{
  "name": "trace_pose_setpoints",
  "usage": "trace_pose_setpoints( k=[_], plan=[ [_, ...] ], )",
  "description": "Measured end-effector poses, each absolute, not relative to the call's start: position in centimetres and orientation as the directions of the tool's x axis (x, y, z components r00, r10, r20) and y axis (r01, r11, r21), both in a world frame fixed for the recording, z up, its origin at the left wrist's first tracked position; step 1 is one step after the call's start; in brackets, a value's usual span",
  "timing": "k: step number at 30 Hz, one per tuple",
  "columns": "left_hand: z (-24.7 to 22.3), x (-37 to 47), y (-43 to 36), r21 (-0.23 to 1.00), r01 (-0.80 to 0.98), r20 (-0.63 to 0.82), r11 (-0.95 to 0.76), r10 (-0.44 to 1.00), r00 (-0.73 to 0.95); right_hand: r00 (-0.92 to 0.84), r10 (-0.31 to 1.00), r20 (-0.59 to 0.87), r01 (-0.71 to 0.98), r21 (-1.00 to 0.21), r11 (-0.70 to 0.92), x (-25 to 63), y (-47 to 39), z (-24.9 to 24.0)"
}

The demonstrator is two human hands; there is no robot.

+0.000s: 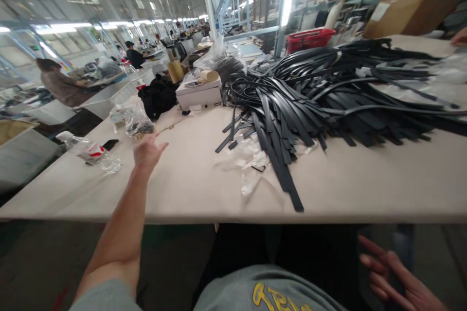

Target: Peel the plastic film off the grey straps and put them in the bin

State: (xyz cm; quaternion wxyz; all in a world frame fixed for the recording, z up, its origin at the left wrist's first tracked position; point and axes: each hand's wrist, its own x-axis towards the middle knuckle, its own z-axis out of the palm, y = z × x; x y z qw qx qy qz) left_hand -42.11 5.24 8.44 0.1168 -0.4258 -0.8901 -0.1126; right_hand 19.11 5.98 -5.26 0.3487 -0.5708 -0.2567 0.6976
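Observation:
My left hand (148, 151) reaches over the table at the left, thumb spread away from the fingers. Just beyond its fingertips lies a clear plastic bag (138, 124) with small brownish pieces in it; whether they touch I cannot tell. A small thin metal-coloured piece (168, 128) is beside the fingertips. Low at the right, below the table edge, my right hand (396, 274) is slightly blurred, with fingers apart and nothing visible in it. A large heap of flat black straps (288, 107) spreads over the table's middle and right, some ends pointing toward me.
A clear bottle (91, 151) lies on its side at the table's left. Behind are a black cloth bundle (157, 97), a white box (200, 92) with a tape roll (208, 76), and a red basket (310, 39). Crumpled white wrapping (251, 180) sits before the straps. People work farther back.

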Motion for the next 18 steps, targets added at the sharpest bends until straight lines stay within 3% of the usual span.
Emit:
trace_pose_setpoints(
  k=[2,4,7,10,14,18],
  plan=[
    [8.9,-42.0,4.0,0.163,0.714,0.381,0.681,0.624,-0.682,-0.084,0.753,-0.652,-0.256,-0.716,-0.649,17.7,6.0,-4.2],
    [8.3,-40.1,3.5,0.193,0.757,0.342,0.624,0.681,-0.648,-0.108,0.734,-0.671,-0.308,-0.679,-0.666,16.6,6.1,-3.3],
    [6.2,-35.1,3.7,0.283,0.856,0.303,0.432,0.807,-0.507,-0.161,0.729,-0.665,-0.369,-0.645,-0.670,16.0,6.1,-2.9],
    [4.6,-29.2,4.1,0.382,0.917,0.387,0.116,0.881,-0.272,-0.212,0.749,-0.628,-0.382,-0.652,-0.655,16.2,5.9,-3.4],
    [3.7,-22.1,5.4,0.341,0.910,0.409,-0.235,0.909,0.082,-0.255,0.773,-0.581,-0.334,-0.697,-0.634,16.1,5.1,-3.5],
    [3.1,-17.9,7.8,0.249,0.945,0.323,-0.214,0.938,0.128,-0.274,0.787,-0.553,-0.270,-0.741,-0.615,15.2,4.3,-2.7]
  ],
)
